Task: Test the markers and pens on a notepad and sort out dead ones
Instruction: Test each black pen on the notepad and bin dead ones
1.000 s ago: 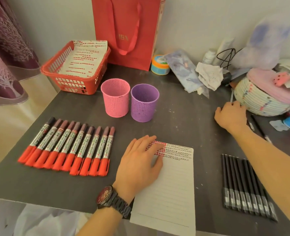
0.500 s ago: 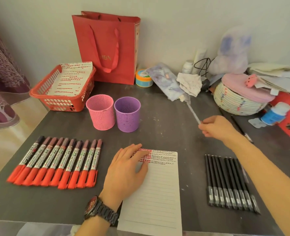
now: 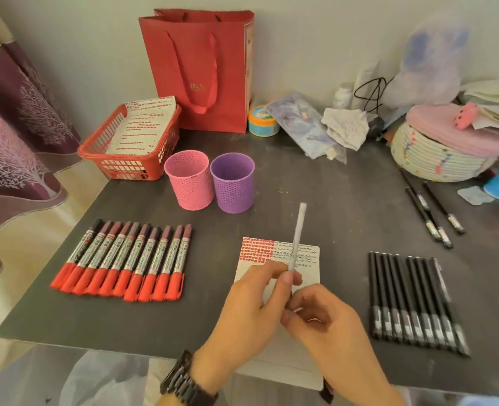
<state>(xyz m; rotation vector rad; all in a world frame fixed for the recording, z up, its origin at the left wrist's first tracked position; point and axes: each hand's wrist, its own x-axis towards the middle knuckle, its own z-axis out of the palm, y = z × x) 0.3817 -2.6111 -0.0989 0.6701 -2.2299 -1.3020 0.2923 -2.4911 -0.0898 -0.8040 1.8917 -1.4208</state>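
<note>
A thin pale grey pen (image 3: pixel 297 235) stands nearly upright over the notepad (image 3: pixel 306 259). My left hand (image 3: pixel 248 312) pinches its lower part, and my right hand (image 3: pixel 321 320) grips its bottom end just below. The notepad lies on the dark table with red and black test marks across its top; both hands cover most of it. Several red-capped markers (image 3: pixel 125 259) lie in a row at the left. Several black pens (image 3: pixel 412 300) lie in a row at the right. A pink cup (image 3: pixel 188 180) and a purple cup (image 3: pixel 233 183) stand behind the notepad.
Three loose black pens (image 3: pixel 429 212) lie at the far right by a woven basket (image 3: pixel 435 159). A red basket (image 3: pixel 131 142) holding marked paper and a red paper bag (image 3: pixel 201 68) stand at the back left. Clutter fills the back right. The table's front edge (image 3: pixel 96 344) is close.
My right hand brought the grey pen from the back right to over the notepad. My left hand lifted off the notepad and took hold of the pen too.
</note>
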